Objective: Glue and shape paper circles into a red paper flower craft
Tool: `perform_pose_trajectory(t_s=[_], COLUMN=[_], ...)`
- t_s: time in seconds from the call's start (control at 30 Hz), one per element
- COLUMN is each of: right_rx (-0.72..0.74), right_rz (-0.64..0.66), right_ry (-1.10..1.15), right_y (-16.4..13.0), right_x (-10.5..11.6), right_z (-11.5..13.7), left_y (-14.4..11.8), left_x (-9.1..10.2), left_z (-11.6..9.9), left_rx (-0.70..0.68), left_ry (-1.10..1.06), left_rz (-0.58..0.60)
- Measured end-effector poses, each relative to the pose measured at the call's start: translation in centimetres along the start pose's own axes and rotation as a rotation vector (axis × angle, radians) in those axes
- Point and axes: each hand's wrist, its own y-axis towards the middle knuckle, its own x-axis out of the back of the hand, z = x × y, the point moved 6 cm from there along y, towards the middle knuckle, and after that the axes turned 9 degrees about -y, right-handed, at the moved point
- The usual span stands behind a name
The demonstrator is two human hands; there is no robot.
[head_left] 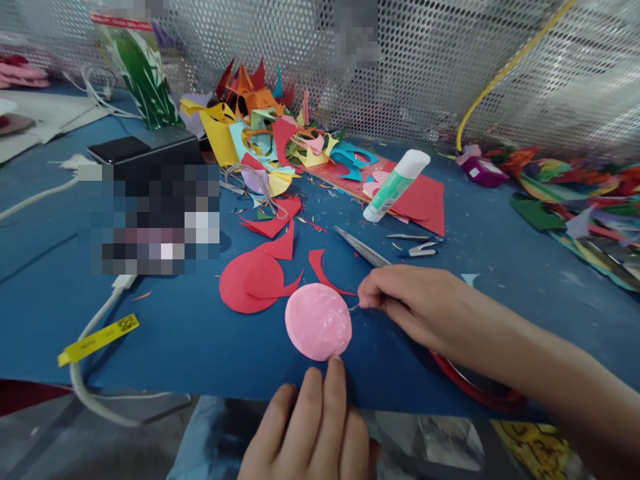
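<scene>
My left hand (313, 430) sits at the bottom centre of the frame, fingers held together and nearly straight, one tip touching the lower edge of the pink paper disc (319, 321) lying on the blue worktop (165, 333). My right hand (407, 300), just right of the disc, pinches something thin at its right edge; scissors (363, 248) poke out above it. Red paper cutouts (255, 280) lie just left, a glue stick (396, 185) higher up.

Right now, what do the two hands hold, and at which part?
The right hand pinches a thin stem at the pink paper disc's right edge. The left hand holds nothing; its fingertips press the disc's lower edge.
</scene>
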Motion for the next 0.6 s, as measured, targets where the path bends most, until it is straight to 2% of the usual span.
perform_pose_trajectory(t_s=[0.23, 0.4, 0.6], right_rx=[0.070, 0.091, 0.093], right_rz=[0.102, 0.178, 0.127], right_ry=[0.015, -0.006, -0.002], right_y=[0.3, 1.7, 1.7], right_x=[0.1, 1.1, 2.0], right_z=[0.2, 0.2, 0.3], left_y=[0.1, 0.0, -0.3], left_x=[0.1, 0.0, -0.1], left_z=[0.0, 0.0, 0.1], left_rx=[0.016, 0.028, 0.010], left_ry=[-0.018, -0.023, -0.019], left_rz=[-0.048, -0.022, -0.027])
